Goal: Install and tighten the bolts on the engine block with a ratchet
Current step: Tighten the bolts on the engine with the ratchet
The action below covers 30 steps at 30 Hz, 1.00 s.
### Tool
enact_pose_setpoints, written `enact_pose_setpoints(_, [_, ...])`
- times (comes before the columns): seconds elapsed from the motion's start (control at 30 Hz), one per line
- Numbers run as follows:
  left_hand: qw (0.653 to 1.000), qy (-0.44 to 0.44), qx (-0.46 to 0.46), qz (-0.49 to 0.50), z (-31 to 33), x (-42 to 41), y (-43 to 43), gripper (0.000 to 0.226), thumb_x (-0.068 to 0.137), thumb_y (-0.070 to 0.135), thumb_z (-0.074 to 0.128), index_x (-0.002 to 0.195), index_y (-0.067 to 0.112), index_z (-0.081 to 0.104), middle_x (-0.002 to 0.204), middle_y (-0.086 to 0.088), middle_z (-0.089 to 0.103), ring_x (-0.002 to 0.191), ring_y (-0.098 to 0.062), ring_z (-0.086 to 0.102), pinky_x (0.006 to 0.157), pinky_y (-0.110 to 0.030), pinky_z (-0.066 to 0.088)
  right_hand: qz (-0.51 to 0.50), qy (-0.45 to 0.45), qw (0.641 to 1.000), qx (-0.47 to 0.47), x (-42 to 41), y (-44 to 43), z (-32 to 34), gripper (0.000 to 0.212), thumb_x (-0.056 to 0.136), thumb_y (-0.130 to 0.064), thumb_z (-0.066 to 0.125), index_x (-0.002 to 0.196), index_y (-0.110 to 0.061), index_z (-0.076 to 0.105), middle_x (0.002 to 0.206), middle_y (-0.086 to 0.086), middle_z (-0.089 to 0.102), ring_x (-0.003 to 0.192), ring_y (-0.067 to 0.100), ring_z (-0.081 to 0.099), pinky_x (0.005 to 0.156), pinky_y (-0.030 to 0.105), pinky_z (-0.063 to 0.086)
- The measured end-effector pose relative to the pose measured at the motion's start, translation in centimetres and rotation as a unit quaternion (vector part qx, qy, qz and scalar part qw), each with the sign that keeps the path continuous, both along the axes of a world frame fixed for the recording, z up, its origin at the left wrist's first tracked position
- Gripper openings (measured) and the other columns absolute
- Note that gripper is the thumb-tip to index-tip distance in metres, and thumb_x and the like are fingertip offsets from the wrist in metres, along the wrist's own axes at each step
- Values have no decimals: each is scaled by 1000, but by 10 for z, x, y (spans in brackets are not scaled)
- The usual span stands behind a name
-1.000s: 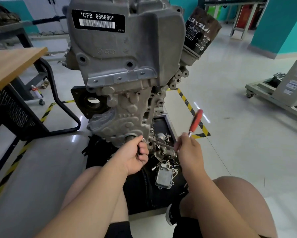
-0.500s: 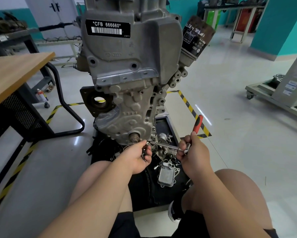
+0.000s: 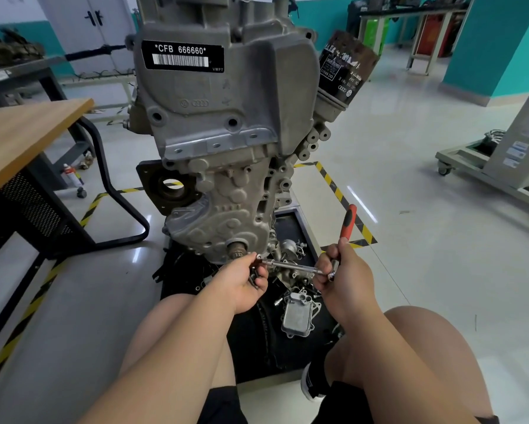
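A grey engine block [image 3: 226, 142] stands upright in front of me, with a crank stub [image 3: 236, 249] at its bottom edge. My right hand [image 3: 344, 280] grips the head of a ratchet [image 3: 333, 272] whose red handle [image 3: 348, 216] points up and away. A long steel extension bar [image 3: 290, 266] runs left from the ratchet head to my left hand [image 3: 245, 283]. The left hand's fingers pinch a bolt [image 3: 258, 257] at the bar's tip, close under the block's lower edge, and several dark bolts show in that hand's palm.
A black parts tray [image 3: 303, 228] below the block holds loose metal parts and an oil cooler [image 3: 298, 313]. An oil filter [image 3: 344, 68] juts from the block's right. A wooden bench [image 3: 21, 139] with a black frame stands on the left, and a wheeled cart [image 3: 486, 166] on the right.
The ratchet's extension bar has swung level toward my left hand, which now holds a bolt at its tip. My right hand dropped slightly and my view shifted left.
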<state>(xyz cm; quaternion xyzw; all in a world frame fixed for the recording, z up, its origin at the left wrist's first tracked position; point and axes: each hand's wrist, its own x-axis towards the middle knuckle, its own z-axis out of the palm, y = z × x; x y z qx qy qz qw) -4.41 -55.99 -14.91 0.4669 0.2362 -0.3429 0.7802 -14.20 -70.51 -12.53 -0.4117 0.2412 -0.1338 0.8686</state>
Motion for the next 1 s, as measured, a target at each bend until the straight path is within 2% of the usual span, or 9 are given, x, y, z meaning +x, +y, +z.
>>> enact_pose_setpoints(0.2, [1000,-23,9,-2,0,0,-1,18,101,20,45,90,6,52,69,-4,52,40,-8,47,33,-16,31,-11,-7,1000,5,0,-2,-1,40,104,-37,36,68,-19,42,48,-2,40,41,12,29,40,24,31])
enact_pose_setpoints(0.3, [999,-31,26,-2,-2,0,-3,17,100,20,46,91,7,52,70,-4,53,41,-8,47,32,-17,30,-11,2,1000,-25,0,-3,-3,40,103,-38,35,69,-18,42,48,-2,41,41,13,30,42,25,31])
enact_pose_setpoints(0.47, [999,-32,41,12,-6,1,-6,16,99,18,50,86,10,51,62,-1,51,34,-5,43,29,-15,25,-6,9,983,-182,-3,2,-4,42,103,-38,29,70,-16,42,51,-1,47,41,13,38,49,32,35])
enact_pose_setpoints(0.6, [996,-59,67,-3,-4,7,-9,20,99,19,51,80,12,49,54,3,47,31,-3,38,27,-14,21,-14,43,951,-306,-7,2,-4,50,104,-40,28,71,-11,53,52,-2,55,40,10,45,41,22,39])
enact_pose_setpoints(0.7, [989,-109,96,-31,3,13,-13,28,99,22,51,72,15,46,50,6,42,32,-3,33,27,-14,18,14,118,924,-363,-10,-7,-9,49,102,-45,30,81,-10,58,54,-1,55,36,6,44,40,19,35])
enact_pose_setpoints(0.77, [981,-145,122,-51,9,19,-18,30,99,24,51,70,17,46,52,7,39,33,-3,31,28,-15,18,72,154,923,-346,-12,-15,-16,33,101,-37,39,90,-10,55,64,7,66,32,7,43,37,17,33])
enact_pose_setpoints(0.87, [971,-186,139,-60,14,31,-30,19,97,23,55,79,17,51,57,6,40,37,-3,31,29,-16,18,124,148,956,-223,-13,-18,-27,7,93,-11,51,91,-8,57,71,10,70,37,14,43,38,22,35])
enact_pose_setpoints(0.93, [965,-198,155,-73,15,38,-41,13,97,21,55,85,16,54,60,4,40,41,-5,30,29,-16,18,126,144,972,-139,-12,-16,-36,8,90,-2,52,88,-8,58,74,14,68,42,15,45,41,25,37])
enact_pose_setpoints(1.0, [963,-201,160,-80,14,45,-53,12,97,19,55,86,15,54,60,3,39,42,-5,29,30,-14,17,118,145,977,-102,-8,-13,-43,10,91,-1,53,90,-5,61,76,14,68,45,15,47,44,26,38])
